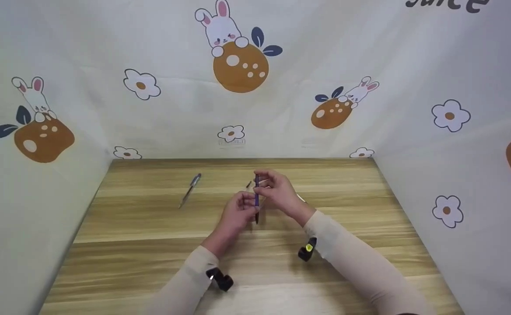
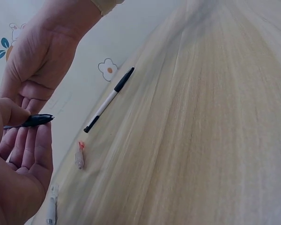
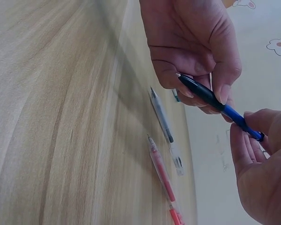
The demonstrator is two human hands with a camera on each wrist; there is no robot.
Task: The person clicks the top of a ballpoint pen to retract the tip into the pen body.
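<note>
Both hands hold one blue pen (image 1: 257, 190) with a black grip section, upright in the head view and raised off the table. My left hand (image 1: 239, 213) pinches its black grip end between thumb and fingers; the metal tip (image 3: 179, 75) pokes out past them. At the other, blue end, my right hand (image 1: 281, 192) holds the barrel with thumb and fingertips. In the left wrist view the left hand (image 2: 18, 173) covers most of the pen, leaving the black tip part (image 2: 37, 120) visible.
Around the hands, several pens lie on the wooden table (image 1: 141, 262): a transparent one with a blue end (image 1: 190, 189) at left, a black-and-white one (image 2: 110, 101), a red one (image 3: 163, 178) and a transparent one (image 3: 162, 119). Printed cloth walls (image 1: 172, 122) enclose the table.
</note>
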